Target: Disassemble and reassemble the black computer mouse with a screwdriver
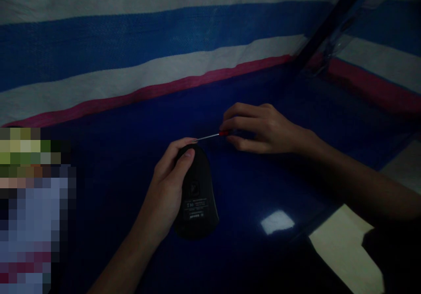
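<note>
A black computer mouse (198,197) lies upside down on a dark blue table (125,175), its label side up. My left hand (167,188) is wrapped round the mouse's left side and far end, thumb resting on the underside. My right hand (259,127) pinches a small screwdriver (213,135) with a red handle and a thin metal shaft. The shaft points left and its tip meets the far end of the mouse by my left fingertips.
A striped blue, white and pink woven sheet (131,57) hangs behind the table. A dark pole (329,22) slants at the upper right. A bright reflection (277,221) shows on the tabletop. Pale floor (345,245) lies beyond the table's right edge. A blurred patch (29,210) covers the lower left.
</note>
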### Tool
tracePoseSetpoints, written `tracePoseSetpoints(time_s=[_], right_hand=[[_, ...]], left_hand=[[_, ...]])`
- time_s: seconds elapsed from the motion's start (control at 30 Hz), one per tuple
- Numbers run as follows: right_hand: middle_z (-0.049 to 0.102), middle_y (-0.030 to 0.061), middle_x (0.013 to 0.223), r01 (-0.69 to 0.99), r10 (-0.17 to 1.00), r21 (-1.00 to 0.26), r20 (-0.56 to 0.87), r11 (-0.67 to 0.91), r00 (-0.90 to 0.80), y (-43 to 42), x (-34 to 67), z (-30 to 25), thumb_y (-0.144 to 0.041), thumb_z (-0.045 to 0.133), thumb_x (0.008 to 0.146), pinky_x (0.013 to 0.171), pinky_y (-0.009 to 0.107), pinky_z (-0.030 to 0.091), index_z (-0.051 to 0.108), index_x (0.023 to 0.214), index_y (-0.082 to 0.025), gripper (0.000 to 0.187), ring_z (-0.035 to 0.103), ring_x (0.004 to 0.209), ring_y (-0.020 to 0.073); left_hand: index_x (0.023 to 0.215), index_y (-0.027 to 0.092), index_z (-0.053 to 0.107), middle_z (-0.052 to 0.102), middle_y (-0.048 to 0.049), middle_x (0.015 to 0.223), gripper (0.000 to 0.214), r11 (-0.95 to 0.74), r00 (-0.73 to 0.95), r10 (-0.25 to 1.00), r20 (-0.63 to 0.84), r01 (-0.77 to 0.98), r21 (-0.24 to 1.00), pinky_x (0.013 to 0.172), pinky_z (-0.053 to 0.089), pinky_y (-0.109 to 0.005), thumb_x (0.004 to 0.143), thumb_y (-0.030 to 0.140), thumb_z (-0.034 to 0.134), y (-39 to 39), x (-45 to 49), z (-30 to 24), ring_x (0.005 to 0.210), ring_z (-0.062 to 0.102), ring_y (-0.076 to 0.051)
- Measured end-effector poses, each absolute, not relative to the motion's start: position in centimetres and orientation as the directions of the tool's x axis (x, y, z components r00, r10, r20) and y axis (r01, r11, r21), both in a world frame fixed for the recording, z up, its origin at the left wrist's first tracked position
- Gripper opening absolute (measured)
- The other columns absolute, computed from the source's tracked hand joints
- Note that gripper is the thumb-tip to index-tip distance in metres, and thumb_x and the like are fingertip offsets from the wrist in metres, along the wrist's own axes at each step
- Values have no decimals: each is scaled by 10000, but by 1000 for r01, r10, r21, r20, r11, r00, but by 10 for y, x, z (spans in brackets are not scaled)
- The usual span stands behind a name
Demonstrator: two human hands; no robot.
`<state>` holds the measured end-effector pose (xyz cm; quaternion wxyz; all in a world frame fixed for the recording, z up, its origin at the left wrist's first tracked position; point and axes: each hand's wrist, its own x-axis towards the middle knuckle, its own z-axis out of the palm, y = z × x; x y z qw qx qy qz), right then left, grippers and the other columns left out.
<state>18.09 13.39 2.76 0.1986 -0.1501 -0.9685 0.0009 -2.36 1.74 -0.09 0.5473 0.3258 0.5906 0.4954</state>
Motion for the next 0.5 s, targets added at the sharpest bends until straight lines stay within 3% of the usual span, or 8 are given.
tracePoseSetpoints(time_s=[0.5], right_hand=[[633,77,1052,287,294,-75,368,955,-882,133,179,29,-310,482,939,601,223,444,608,1086,-141,258,636,818,137]], left_hand=[[987,280,652,704,-16,902,219,293,-145,928,-342,-282,914,509,538,-242,801,394,666,17,-23,5,714,688,-191]])
